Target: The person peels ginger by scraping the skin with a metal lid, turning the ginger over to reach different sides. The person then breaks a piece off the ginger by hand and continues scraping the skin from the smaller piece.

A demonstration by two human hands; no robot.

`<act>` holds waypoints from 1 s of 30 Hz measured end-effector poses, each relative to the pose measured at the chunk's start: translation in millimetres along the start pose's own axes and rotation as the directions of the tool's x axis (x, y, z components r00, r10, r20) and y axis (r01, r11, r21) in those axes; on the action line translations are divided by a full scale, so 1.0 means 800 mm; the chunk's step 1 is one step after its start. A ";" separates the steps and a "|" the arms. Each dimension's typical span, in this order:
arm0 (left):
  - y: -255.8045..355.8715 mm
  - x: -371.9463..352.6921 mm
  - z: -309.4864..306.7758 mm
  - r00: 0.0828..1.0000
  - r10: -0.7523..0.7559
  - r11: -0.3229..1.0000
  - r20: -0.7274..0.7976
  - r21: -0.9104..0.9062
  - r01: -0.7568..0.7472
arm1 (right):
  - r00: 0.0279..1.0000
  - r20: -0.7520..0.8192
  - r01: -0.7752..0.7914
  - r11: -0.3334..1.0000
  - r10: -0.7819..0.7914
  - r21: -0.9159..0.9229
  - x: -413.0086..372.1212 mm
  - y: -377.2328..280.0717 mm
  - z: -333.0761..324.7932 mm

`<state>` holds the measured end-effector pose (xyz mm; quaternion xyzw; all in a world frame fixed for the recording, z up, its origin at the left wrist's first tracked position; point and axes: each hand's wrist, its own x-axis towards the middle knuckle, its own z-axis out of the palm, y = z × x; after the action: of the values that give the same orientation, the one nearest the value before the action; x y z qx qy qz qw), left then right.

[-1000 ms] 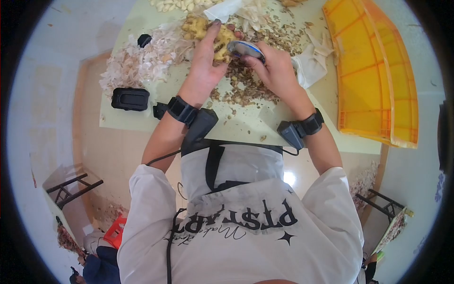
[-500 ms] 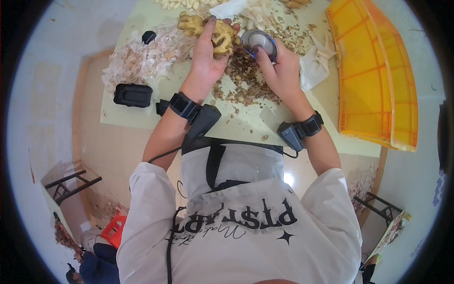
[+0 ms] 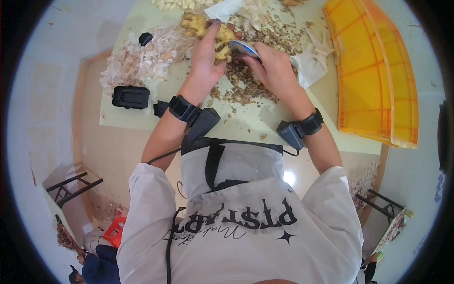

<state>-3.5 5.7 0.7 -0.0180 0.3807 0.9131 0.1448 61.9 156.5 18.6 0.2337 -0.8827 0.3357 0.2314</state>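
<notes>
A large knobbly piece of ginger root (image 3: 221,41), yellow with brown patches, is gripped in my left hand (image 3: 206,54), fingers wrapped round it. My right hand (image 3: 273,66) is closed on a round metal lid (image 3: 244,48) with a blue edge, tilted nearly side-on. The lid's near edge is at the right side of the ginger; whether it touches is hard to tell. Brown ginger scraps (image 3: 246,83) lie on the table under both hands.
On the left are a heap of pale papery skins (image 3: 142,61), a black case (image 3: 131,97) and a small black cap (image 3: 145,39). Peeled garlic cloves (image 3: 172,4) lie at the back. A white cloth-like piece (image 3: 312,66) and a yellow crate (image 3: 373,75) stand to the right.
My right hand has moved left and turned the lid from face-up to edge-on, bringing it against or close to the ginger. My left hand keeps hold of the ginger, slightly shifted.
</notes>
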 end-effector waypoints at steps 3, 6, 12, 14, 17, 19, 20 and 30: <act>0.000 0.000 0.001 1.000 -0.004 1.000 0.015 -0.017 0.005 | 0.998 0.044 -0.040 0.999 0.039 0.024 0.001 0.000 -0.005; 0.007 -0.009 0.005 0.998 -0.058 0.998 -0.011 0.013 0.058 | 0.994 0.081 0.073 0.997 -0.071 -0.023 0.001 0.008 -0.006; 0.003 0.002 -0.003 0.998 -0.059 0.997 0.036 0.049 0.057 | 0.998 0.066 -0.007 0.998 0.003 0.063 0.002 0.005 -0.008; 0.002 0.009 -0.008 0.996 -0.030 1.000 0.085 -0.002 0.030 | 0.996 0.015 -0.088 0.996 0.088 0.021 0.001 0.002 -0.007; 0.000 0.010 -0.006 0.998 -0.029 0.998 0.053 -0.052 0.032 | 0.991 -0.016 -0.131 0.991 0.131 -0.006 0.000 0.000 -0.003; -0.003 0.007 -0.004 0.999 -0.012 0.999 0.040 -0.046 0.014 | 0.996 0.001 -0.092 0.996 0.092 0.005 0.000 0.000 0.002; -0.004 0.006 -0.002 1.000 0.005 0.999 0.027 -0.041 -0.004 | 0.999 0.044 -0.015 1.000 0.014 0.014 -0.001 0.001 0.006; 0.000 0.003 0.003 0.999 0.035 0.995 -0.039 -0.092 -0.038 | 0.998 -0.013 0.068 0.996 -0.069 -0.060 -0.003 -0.007 0.020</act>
<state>-5.5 7.9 2.6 -0.0348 0.3409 0.9317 0.1201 63.2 142.2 9.5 0.2543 -0.8820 0.3027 0.2564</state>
